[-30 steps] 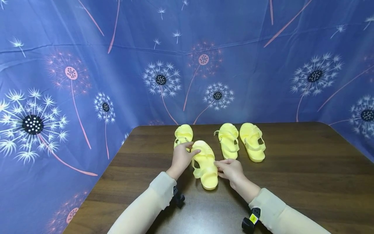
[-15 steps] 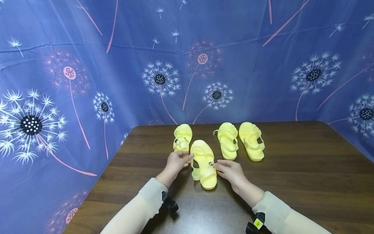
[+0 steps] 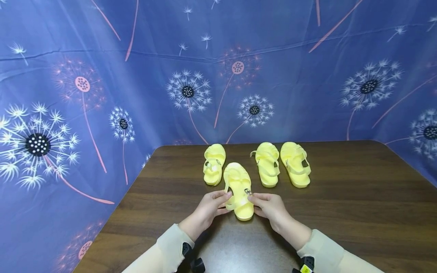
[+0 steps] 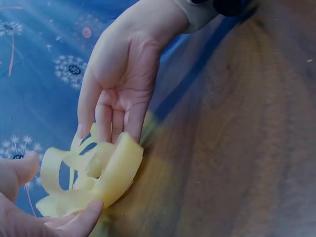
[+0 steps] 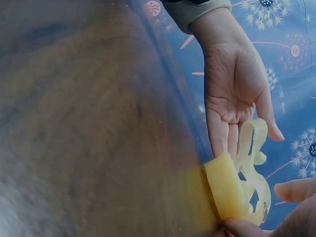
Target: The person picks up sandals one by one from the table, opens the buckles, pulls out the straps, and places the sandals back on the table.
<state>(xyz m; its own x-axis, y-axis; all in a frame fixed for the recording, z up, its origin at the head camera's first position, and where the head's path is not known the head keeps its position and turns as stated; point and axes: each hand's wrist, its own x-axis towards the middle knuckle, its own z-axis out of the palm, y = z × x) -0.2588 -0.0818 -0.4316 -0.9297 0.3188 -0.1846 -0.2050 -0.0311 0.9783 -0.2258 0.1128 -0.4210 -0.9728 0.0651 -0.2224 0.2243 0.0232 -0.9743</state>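
Note:
A yellow sandal point(image 3: 238, 180) lies near the table's middle with its toe pointing away from me and its buckle on the right side. At its left edge, the straight fingers of my left hand point(image 3: 209, 207) touch the sandal. In the right wrist view, the left thumb point(image 5: 275, 132) stands apart from the straps. My right hand point(image 3: 273, 210) holds the right edge by the buckle, thumb above and fingers below. The left wrist view shows that right thumb point(image 4: 83, 126) at a strap, with its fingertips partly hidden behind the sandal.
Another yellow sandal point(image 3: 213, 172) lies behind the left hand. At the back right are two more, a yellow sandal point(image 3: 266, 168) and its neighbour point(image 3: 294, 167). All rest on a brown wooden table point(image 3: 358, 197), before a blue dandelion-print curtain point(image 3: 300, 83).
My left hand has left the front of the sandal and come back toward its heel, uncovering the sandal behind. The right hand has slipped slightly toward the heel, and the buckle now shows.

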